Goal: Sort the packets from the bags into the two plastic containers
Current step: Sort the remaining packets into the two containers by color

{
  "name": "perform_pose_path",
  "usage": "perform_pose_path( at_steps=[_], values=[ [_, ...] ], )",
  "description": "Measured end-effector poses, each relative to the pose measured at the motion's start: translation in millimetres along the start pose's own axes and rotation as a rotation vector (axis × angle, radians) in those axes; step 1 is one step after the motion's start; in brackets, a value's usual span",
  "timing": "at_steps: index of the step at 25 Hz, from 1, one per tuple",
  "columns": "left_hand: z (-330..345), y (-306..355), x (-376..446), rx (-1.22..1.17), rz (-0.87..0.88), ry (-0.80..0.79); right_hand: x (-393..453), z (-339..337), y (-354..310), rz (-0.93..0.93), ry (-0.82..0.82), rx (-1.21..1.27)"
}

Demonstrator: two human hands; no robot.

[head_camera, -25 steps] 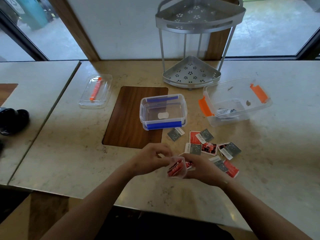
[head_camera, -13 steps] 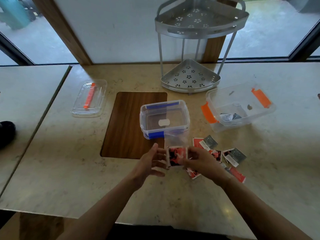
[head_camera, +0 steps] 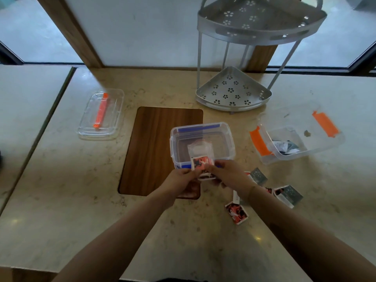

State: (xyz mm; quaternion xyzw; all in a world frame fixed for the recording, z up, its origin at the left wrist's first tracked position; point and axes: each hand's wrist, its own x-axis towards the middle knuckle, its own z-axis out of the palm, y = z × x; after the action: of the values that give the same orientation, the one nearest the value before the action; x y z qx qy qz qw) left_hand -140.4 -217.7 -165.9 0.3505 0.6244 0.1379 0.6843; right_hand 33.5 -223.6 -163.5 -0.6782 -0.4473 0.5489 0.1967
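Holding the clear bag of red packets upright between both hands' fingers, we find the blue-latched container just beyond.

A box sits mid-counter, a lid to its left, a second box right, a rack behind.

Two clear containers: one blue-clipped just beyond the hands, one orange-clipped to their right. One clear lid far left. One two-tier metal rack. Loose packets beside the right hand cannot be counted.
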Motion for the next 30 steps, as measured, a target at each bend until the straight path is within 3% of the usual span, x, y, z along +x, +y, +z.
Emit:
perform_pose_path(
  at_steps=[7,15,23,30],
  values=[
    [-5.2,12.2,19.3,-0.224,-0.094,-0.067,16.2,5.6,-10.4,0.020,0.183,0.030],
    [-10.3,21.9,31.4,-0.302,-0.132,0.030,31.9,6.0,-15.7,0.095,0.111,0.170],
    [-11.0,22.8,22.0,-0.256,-0.085,0.027,25.4,4.4,-15.3,0.112,0.098,0.207],
    [-10.7,16.8,-0.7,-0.208,0.011,0.018,2.1,1.2,-19.3,0.028,0.106,0.204]
  ],
)
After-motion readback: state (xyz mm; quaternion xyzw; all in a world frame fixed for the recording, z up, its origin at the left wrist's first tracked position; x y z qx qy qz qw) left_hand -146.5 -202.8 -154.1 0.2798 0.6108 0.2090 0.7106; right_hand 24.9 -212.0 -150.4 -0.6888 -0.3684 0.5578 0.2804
